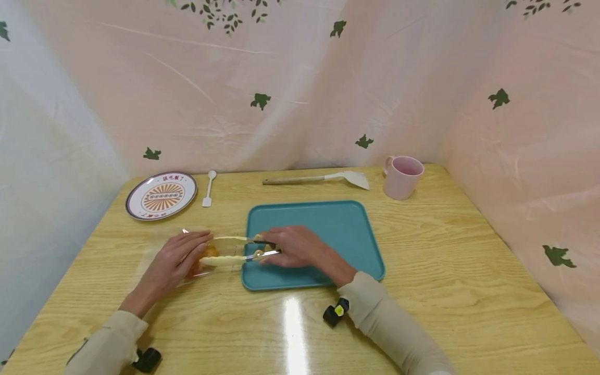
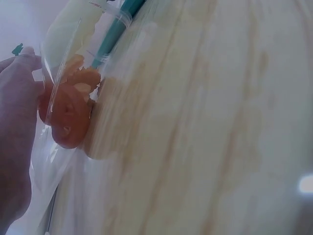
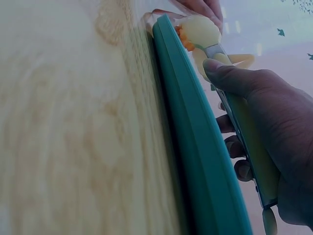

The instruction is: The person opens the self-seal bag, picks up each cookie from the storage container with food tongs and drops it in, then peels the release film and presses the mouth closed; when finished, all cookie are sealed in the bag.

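My right hand (image 1: 297, 247) grips a pair of tongs (image 1: 229, 260) with cream-coloured heads and metal-edged handles, above the left part of the teal tray (image 1: 328, 224). The thumb presses along one handle in the right wrist view, and the fingers (image 3: 235, 147) curl under the other. To the left, my left hand (image 1: 175, 260) holds a clear plastic bag (image 2: 44, 171). Reddish-orange pieces (image 2: 71, 115) show inside the bag, and the tong heads reach in around them. My left fingertips are partly hidden, and the exact contact between tongs and pieces is unclear.
Behind the hands, a patterned plate (image 1: 161, 195) and a small white spoon (image 1: 209, 188) lie at the back left. A spatula with a wooden handle (image 1: 295, 180) lies behind the tray, with a pink mug (image 1: 402, 179) to its right. A draped cloth (image 1: 304, 83) borders the table.
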Available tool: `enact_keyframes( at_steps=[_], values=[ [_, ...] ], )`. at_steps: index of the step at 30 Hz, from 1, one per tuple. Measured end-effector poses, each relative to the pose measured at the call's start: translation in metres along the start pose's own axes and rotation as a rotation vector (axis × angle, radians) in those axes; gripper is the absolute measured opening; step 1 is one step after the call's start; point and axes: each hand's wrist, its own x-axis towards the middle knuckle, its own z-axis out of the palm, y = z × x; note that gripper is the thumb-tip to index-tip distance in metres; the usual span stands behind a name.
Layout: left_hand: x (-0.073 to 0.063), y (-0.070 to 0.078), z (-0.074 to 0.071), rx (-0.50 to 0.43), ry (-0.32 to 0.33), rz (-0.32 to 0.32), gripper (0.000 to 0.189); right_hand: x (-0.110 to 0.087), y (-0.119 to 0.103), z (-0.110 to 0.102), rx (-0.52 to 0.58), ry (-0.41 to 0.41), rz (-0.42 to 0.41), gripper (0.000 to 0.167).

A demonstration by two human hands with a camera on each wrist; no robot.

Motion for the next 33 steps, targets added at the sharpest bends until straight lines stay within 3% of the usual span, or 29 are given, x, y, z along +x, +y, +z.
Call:
enact_keyframes(
  at_steps=[9,18,26,33],
  values=[
    [-0.0002,-0.0008,-0.0001,-0.012,0.023,0.027,0.035,0.0037,-0.0039,0.0023,0.026,-0.010,0.012,0.048],
    [-0.0009,0.0000,-0.0004,-0.010,0.014,0.011,0.038,0.0071,-0.0032,0.0060,0.046,-0.010,0.019,0.042],
    [0.0018,0.0010,-0.0012,-0.051,0.068,0.033,0.036,0.0072,-0.0015,0.0065,0.040,0.006,0.008,0.047],
    [0.0012,0.0004,-0.0009,-0.055,0.058,-0.010,0.038,0.0072,-0.0025,0.0066,0.040,0.013,0.013,0.049]
  ],
)
